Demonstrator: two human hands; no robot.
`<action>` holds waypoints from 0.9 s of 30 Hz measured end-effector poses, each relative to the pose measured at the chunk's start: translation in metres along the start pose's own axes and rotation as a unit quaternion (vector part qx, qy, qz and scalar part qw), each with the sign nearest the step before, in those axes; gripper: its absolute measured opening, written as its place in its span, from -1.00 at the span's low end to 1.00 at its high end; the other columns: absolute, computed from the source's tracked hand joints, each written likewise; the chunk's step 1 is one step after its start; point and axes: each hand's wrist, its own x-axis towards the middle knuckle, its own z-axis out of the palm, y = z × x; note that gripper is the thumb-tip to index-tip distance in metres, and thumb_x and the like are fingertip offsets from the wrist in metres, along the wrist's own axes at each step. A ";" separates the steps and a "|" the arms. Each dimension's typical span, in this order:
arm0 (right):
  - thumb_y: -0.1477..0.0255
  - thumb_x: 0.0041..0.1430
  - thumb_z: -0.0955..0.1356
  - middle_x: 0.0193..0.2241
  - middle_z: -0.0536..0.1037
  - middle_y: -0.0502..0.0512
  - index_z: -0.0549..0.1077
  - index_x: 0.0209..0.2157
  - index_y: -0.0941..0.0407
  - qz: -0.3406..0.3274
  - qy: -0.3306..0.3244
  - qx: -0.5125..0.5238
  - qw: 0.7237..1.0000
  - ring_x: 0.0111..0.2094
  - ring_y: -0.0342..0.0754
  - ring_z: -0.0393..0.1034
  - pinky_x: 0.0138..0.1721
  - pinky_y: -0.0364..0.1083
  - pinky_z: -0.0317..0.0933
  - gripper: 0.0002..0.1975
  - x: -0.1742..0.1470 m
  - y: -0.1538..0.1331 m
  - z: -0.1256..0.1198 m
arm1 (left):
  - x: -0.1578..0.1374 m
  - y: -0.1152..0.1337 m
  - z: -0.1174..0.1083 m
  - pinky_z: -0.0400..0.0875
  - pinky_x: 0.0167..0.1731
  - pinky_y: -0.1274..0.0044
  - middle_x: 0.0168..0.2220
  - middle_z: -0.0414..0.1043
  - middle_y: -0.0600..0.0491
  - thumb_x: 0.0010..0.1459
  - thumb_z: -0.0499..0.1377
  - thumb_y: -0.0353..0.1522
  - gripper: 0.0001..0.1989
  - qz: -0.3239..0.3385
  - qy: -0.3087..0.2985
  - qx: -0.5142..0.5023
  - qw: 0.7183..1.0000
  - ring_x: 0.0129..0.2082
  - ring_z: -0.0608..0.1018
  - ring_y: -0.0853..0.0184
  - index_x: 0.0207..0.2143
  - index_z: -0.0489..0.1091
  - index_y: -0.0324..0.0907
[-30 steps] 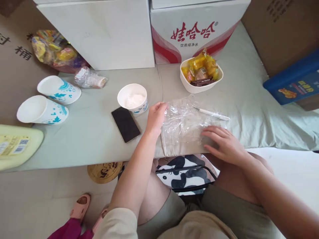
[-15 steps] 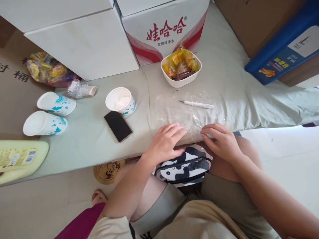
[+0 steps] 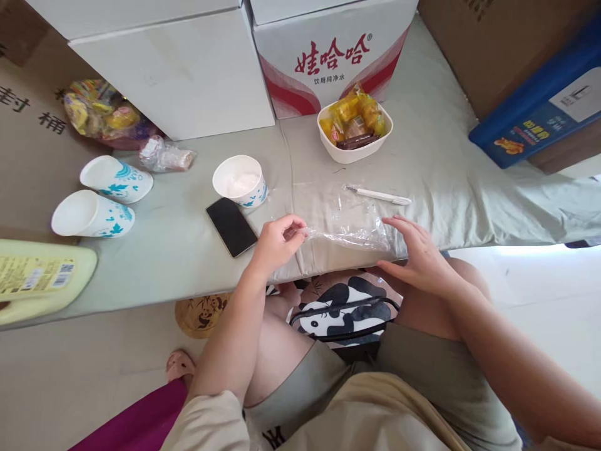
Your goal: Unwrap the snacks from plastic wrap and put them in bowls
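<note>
A sheet of clear plastic film (image 3: 342, 237) lies crumpled near the front edge of the cloth-covered surface (image 3: 164, 275). My left hand (image 3: 279, 241) pinches its left end between thumb and fingers, lifting that edge a little. At the film's right end my right hand (image 3: 416, 254) is open, thumb and fingers spread apart. A white pen (image 3: 379, 195) rests at the far side of the film, its tip pointing left. Left of my left hand lies a black phone (image 3: 231, 227), with a paper cup (image 3: 241, 181) holding something white just behind it.
A white bowl (image 3: 355, 153) of wrapped snacks stands behind the pen, before a printed carton (image 3: 328, 69). Two paper cups (image 3: 94, 216) lie tilted at left, near a pale yellow jug (image 3: 47, 282). A blue package (image 3: 521, 119) leans at right. Another person's purple-clothed leg (image 3: 136, 416) shows lower left.
My left hand has moved left and closed on the film's edge, pulling it up. My right hand's fingers have opened wider. The view has shifted slightly.
</note>
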 end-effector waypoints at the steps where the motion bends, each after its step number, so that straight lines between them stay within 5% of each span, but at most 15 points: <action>1: 0.20 0.16 0.41 0.24 0.36 0.33 0.13 0.33 0.06 0.016 -0.018 0.004 1.000 0.31 0.33 0.17 0.22 0.30 0.17 -0.24 0.004 0.000 0.002 | 0.001 0.000 0.000 0.48 -0.33 0.53 -0.46 0.52 0.08 0.05 0.25 -0.34 -0.92 0.000 -0.010 -0.007 1.000 -0.43 0.58 0.36 -0.39 0.46 -0.17; 4: 0.24 0.14 0.40 0.09 0.50 0.28 0.14 0.32 0.06 0.035 -0.056 0.027 0.997 0.23 0.32 0.28 0.21 0.32 0.15 -0.25 0.024 -0.001 0.004 | 0.005 -0.001 -0.001 0.52 -0.33 0.52 -0.45 0.52 0.07 0.04 0.25 -0.32 -0.88 -0.005 -0.014 -0.040 0.999 -0.42 0.59 0.36 -0.38 0.43 -0.18; 7: 0.34 0.15 0.36 -0.28 0.58 0.11 0.44 0.00 0.02 0.014 -0.066 0.051 0.996 -0.08 0.19 0.48 0.12 0.27 0.23 -0.65 0.046 -0.001 -0.002 | 0.009 -0.004 -0.006 0.52 -0.34 0.51 -0.45 0.53 0.06 0.04 0.24 -0.30 -0.87 -0.014 0.003 -0.046 0.999 -0.43 0.60 0.36 -0.38 0.40 -0.18; 10: 0.36 0.14 0.37 -0.41 0.51 0.03 0.47 -0.24 0.01 0.041 -0.019 0.136 0.990 -0.31 0.04 0.48 -0.07 0.13 0.35 -0.87 0.058 0.004 -0.005 | 0.011 -0.007 -0.010 0.51 -0.30 0.50 -0.39 0.57 0.04 0.02 0.23 -0.37 -0.83 -0.007 0.022 -0.023 0.999 -0.38 0.62 0.34 -0.27 0.40 -0.17; 16: 0.29 -0.02 0.53 -0.45 0.42 -0.09 0.35 0.00 -0.12 0.185 0.182 0.407 0.876 -0.36 -0.04 0.46 -0.17 0.03 0.41 -0.47 0.043 0.031 0.011 | 0.018 -0.013 -0.006 0.50 -0.25 0.50 -0.41 0.57 0.08 -0.02 0.24 -0.43 -0.83 -0.027 0.023 -0.003 0.999 -0.34 0.63 0.33 -0.29 0.43 -0.17; 21: 0.15 -0.11 0.54 -0.11 0.58 -0.01 0.19 0.15 -0.23 0.196 0.153 0.520 0.817 -0.19 0.02 0.55 0.02 0.15 0.38 -0.20 0.037 0.038 0.010 | 0.031 -0.012 0.000 0.51 -0.33 0.55 -0.48 0.50 0.12 -0.02 0.32 -0.29 -0.79 -0.033 0.099 -0.184 0.977 -0.44 0.59 0.41 -0.35 0.40 -0.17; 24: 0.15 -0.08 0.53 -0.23 0.61 -0.02 0.27 0.09 -0.17 0.224 0.140 0.514 0.816 -0.15 0.06 0.56 0.05 0.16 0.36 -0.31 0.038 0.036 0.011 | 0.035 -0.012 0.001 0.50 -0.37 0.59 -0.51 0.44 0.17 -0.02 0.37 -0.19 -0.69 -0.031 0.140 -0.245 0.959 -0.49 0.55 0.46 -0.37 0.35 -0.14; 27: 0.22 0.03 0.49 -0.47 0.51 -0.07 0.41 -0.17 -0.05 0.249 0.186 0.471 0.826 -0.22 0.02 0.55 0.04 0.10 0.37 -0.67 0.043 0.033 0.016 | 0.034 -0.016 0.000 0.48 -0.46 0.60 -0.51 0.43 0.18 0.06 0.33 -0.06 -0.62 -0.032 0.162 -0.233 0.958 -0.52 0.57 0.44 -0.27 0.29 -0.09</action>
